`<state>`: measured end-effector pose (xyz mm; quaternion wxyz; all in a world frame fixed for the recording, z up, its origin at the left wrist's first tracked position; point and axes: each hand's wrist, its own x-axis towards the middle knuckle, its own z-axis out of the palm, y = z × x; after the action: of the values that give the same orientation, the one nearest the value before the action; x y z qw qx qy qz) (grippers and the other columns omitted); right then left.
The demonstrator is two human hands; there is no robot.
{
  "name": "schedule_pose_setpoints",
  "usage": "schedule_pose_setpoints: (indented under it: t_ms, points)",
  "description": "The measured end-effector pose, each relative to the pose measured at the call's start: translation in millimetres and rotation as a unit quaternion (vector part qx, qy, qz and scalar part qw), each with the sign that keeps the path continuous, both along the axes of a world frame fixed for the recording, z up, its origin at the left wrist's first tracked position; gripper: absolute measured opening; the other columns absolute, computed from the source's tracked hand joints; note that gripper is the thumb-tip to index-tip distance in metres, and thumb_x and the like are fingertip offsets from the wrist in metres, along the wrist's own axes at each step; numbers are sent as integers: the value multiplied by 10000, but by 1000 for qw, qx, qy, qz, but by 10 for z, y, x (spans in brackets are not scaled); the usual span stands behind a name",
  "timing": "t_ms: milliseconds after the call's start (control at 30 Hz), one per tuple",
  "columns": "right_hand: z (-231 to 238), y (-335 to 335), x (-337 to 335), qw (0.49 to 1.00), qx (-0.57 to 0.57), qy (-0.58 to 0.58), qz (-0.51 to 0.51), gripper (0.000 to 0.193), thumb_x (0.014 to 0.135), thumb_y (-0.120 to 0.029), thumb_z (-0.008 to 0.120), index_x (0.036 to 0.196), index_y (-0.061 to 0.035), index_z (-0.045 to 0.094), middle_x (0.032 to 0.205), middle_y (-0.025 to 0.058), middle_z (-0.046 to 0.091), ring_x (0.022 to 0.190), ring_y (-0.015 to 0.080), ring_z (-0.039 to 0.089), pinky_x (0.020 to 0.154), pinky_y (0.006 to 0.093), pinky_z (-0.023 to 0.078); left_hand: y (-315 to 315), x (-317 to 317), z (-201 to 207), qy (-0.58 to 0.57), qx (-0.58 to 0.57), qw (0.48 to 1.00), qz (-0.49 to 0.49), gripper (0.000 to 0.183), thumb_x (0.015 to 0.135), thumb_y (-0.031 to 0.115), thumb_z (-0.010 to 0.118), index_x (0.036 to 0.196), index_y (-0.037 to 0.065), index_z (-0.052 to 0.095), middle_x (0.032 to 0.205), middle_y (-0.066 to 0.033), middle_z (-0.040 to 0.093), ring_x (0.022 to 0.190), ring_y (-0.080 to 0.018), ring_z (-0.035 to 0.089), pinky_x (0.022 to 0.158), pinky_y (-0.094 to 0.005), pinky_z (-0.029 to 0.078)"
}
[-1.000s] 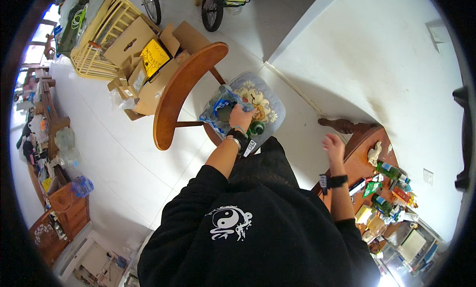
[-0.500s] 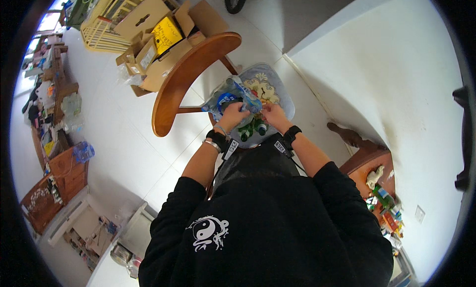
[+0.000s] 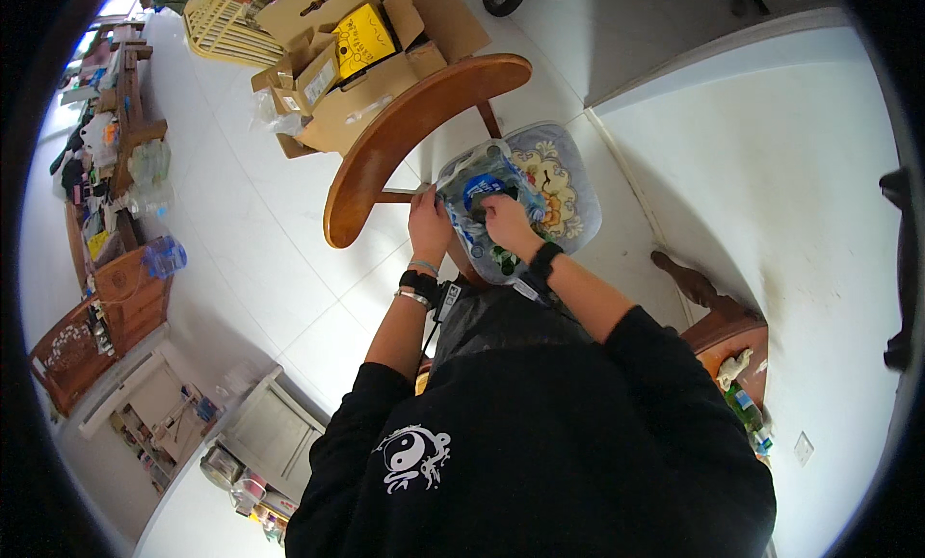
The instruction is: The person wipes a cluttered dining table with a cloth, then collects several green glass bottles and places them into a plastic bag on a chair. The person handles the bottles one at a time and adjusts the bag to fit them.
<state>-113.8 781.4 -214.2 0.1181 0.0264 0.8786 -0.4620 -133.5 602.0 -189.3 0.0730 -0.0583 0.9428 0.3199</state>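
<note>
A clear plastic pack [image 3: 469, 163] with a blue label lies on the left side of the patterned cushion [image 3: 585, 187] of a wooden chair [image 3: 405, 119]. My left hand [image 3: 429, 225] is closed at the pack's left edge, its fingertips on the plastic. Over the middle of the pack, beside the blue label, is my right hand [image 3: 509, 223] with curled fingers; what they pinch is too small to tell. Green bottles [image 3: 505, 260] show at the pack's near end, partly covered by my right hand and wrist.
Beyond the chair back stands an open cardboard box [image 3: 337, 115] holding a yellow package [image 3: 366, 42]. A white wall [image 3: 752, 163] rises on the right, with a wooden piece of furniture [image 3: 727, 317] against it. Shelves of clutter line the far left.
My left hand has moved left to the pack's edge. My right hand has shifted across from the cushion side onto the pack. The view has shifted a little.
</note>
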Motion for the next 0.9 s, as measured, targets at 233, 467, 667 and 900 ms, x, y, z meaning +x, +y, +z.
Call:
schedule_pose_setpoints:
  t_ms: [233,467,667,900]
  points:
    - [-70,-497,-301,861,-358,-322,-166,196,831,-205,742,719,-95,625,720,-28,534,591,96,437,530,304,330,-345,-32,-186,-67,188,975,95,209,853,118,720,1053,64,752,981,-126,754,839,-246,738,784,-332,571]
    - [65,-578,-340,907,-273,-278,-159,290,832,-223,815,669,-83,620,625,-20,525,557,67,455,494,305,327,-500,-261,-240,-182,208,960,46,257,836,183,758,1066,68,767,891,-124,756,821,-221,727,772,-317,561]
    - [-87,-715,-196,928,-266,-173,-195,199,865,-95,756,717,0,663,643,-11,561,571,81,468,514,289,359,-422,-234,-183,-173,153,972,51,279,837,200,766,1066,41,769,925,-109,771,801,-159,721,747,-295,563]
    - [-79,-756,-104,915,-272,-187,-232,92,875,-66,721,844,21,719,754,9,643,662,95,530,598,279,406,-386,-156,-284,-171,200,960,98,271,834,171,778,1058,20,768,923,-97,770,817,-143,700,755,-274,548]
